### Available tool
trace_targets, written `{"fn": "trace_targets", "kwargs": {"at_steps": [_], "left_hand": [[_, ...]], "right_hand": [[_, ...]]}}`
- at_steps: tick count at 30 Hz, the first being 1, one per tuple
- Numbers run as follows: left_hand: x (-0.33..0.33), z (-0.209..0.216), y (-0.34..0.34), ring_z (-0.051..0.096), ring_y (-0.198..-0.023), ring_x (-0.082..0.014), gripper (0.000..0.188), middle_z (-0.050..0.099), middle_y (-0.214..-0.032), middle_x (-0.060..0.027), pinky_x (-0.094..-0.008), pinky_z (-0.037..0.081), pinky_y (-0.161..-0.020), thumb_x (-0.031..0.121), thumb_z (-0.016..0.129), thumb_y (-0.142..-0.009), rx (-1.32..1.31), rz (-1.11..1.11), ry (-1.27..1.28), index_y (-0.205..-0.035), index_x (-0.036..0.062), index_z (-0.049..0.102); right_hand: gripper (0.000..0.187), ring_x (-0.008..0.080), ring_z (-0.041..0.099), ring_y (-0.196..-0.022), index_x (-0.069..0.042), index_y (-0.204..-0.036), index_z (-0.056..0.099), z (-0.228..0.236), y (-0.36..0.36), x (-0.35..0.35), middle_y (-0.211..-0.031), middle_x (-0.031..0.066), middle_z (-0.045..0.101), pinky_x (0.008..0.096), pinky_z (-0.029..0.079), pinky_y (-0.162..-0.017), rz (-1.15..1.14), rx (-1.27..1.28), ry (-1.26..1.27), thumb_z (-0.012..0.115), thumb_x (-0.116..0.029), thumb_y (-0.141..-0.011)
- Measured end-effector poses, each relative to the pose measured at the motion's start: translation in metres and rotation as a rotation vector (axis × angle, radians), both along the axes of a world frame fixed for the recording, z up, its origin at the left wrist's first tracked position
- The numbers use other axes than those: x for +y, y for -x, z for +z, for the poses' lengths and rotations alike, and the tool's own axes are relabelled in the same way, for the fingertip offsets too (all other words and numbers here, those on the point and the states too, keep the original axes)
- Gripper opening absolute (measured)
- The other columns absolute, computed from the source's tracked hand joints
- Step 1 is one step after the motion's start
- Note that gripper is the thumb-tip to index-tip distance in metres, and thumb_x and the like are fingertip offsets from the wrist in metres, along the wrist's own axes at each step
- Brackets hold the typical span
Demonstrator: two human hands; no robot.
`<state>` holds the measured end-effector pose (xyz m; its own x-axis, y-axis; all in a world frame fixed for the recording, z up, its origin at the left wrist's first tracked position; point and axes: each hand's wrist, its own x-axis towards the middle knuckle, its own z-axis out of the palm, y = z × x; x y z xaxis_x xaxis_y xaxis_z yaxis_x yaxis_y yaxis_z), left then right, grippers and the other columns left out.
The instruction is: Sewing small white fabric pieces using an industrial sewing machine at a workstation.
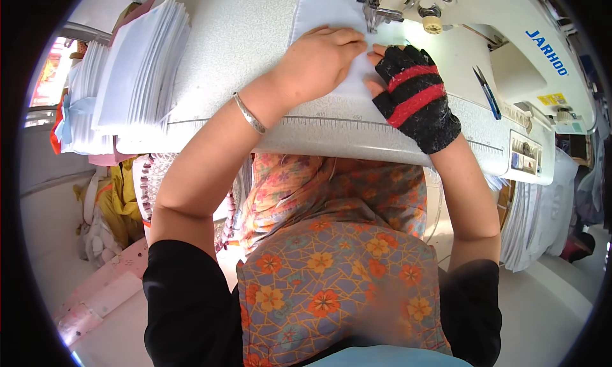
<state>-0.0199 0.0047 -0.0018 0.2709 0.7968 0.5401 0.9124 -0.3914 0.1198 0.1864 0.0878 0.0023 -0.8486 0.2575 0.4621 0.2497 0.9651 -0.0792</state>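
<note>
Left hand (325,58) on white cloth (335,7), fingers together; pinch can't tell. Gloved right hand (414,93) at cloth's right side, thumb apart from fingers. Cloth mid-tabletop, by presser foot (382,14). Snips (489,98) toward tabletop's right end; folded stack (140,67), left end.

Head-worn fisheye, looking steeply down, close

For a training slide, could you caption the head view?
Bare left hand on white fabric, gloved right hand close beside it, at a sewing machine.
</note>
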Motion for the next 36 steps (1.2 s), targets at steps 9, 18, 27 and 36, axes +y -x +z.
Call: {"fn": "trace_targets", "kwargs": {"at_steps": [9, 18, 27, 36], "left_hand": [[0.012, 0.001, 0.013, 0.061, -0.113, -0.0268, 0.029, 0.065, -0.124, -0.0095, -0.0384, 0.048, -0.099, 0.01, 0.059, -0.088, 0.074, -0.045, 0.031, -0.115, 0.0055, 0.067], [0.013, 0.001, 0.01, 0.059, -0.119, -0.0233, 0.033, 0.064, -0.128, -0.0079, -0.0387, 0.048, -0.098, 0.011, 0.056, -0.088, 0.104, 0.056, 0.034, -0.12, 0.0069, 0.066], [0.001, 0.007, -0.008, 0.061, -0.118, -0.0249, 0.038, 0.065, -0.126, -0.0092, -0.0377, 0.053, -0.093, 0.014, 0.058, -0.086, 0.125, 0.178, 0.11, -0.122, 0.0019, 0.064], [-0.008, -0.002, -0.025, 0.063, -0.115, -0.0304, 0.034, 0.064, -0.125, -0.0139, -0.0368, 0.053, -0.094, 0.016, 0.058, -0.086, 0.14, 0.199, 0.007, -0.115, 0.0004, 0.066]], "right_hand": [[0.049, 0.0381, 0.058, -0.112, -0.003, -0.121, 0.061, -0.004, 0.004, 0.003, -0.129, 0.0143, 0.06, 0.0469, 0.044, -0.098, -0.023, -0.004, 0.021, 0.072, -0.03, -0.081], [0.052, 0.0375, 0.056, -0.114, -0.004, -0.126, 0.058, -0.007, 0.005, 0.004, -0.133, 0.0141, 0.057, 0.0468, 0.044, -0.099, -0.043, -0.026, -0.017, 0.072, -0.029, -0.082], [0.052, 0.0379, 0.056, -0.115, -0.004, -0.128, 0.058, -0.011, 0.006, 0.009, -0.132, 0.016, 0.057, 0.0461, 0.045, -0.099, -0.022, 0.014, 0.036, 0.072, -0.028, -0.083], [0.043, 0.0366, 0.057, -0.114, -0.002, -0.125, 0.06, -0.017, 0.003, 0.011, -0.128, 0.0169, 0.06, 0.0436, 0.046, -0.1, 0.031, 0.066, 0.103, 0.066, -0.018, -0.086]]}}
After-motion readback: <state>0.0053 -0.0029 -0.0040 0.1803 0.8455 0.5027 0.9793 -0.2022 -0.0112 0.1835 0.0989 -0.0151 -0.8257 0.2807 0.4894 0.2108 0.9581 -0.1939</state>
